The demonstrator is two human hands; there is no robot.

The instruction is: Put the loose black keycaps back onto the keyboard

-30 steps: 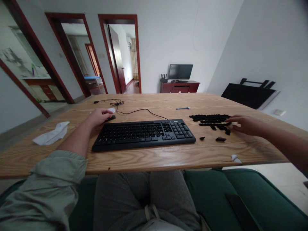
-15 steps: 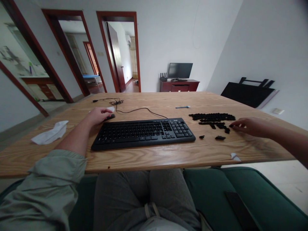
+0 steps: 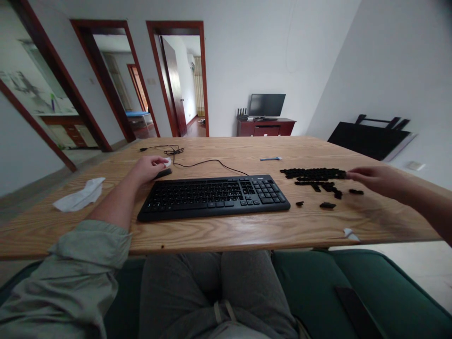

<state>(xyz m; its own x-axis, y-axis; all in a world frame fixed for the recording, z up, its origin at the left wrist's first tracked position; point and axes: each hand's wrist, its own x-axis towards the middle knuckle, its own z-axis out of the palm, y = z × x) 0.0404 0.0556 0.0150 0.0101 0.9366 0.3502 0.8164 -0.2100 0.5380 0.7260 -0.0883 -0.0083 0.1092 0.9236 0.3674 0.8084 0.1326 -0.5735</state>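
A black keyboard (image 3: 213,196) lies in the middle of the wooden table (image 3: 226,230). My left hand (image 3: 150,168) rests at the keyboard's far left corner, its fingers curled round a small dark object and a white piece that I cannot make out. To the right of the keyboard lies a cluster of loose black keycaps (image 3: 314,178). My right hand (image 3: 376,180) hovers at the right end of that cluster, fingers together and pointing left. A single keycap (image 3: 356,191) lies just below its fingertips.
A crumpled white tissue (image 3: 81,197) lies at the table's left. The keyboard cable (image 3: 197,162) runs to the back. A small blue tool (image 3: 270,158) lies behind the keycaps. A white scrap (image 3: 349,232) sits near the front edge. A phone (image 3: 356,313) lies on the green sofa.
My right hand has drawn back to the right and lifted a little, and one keycap now lies apart at the right of the cluster. The left hand has stayed in place.
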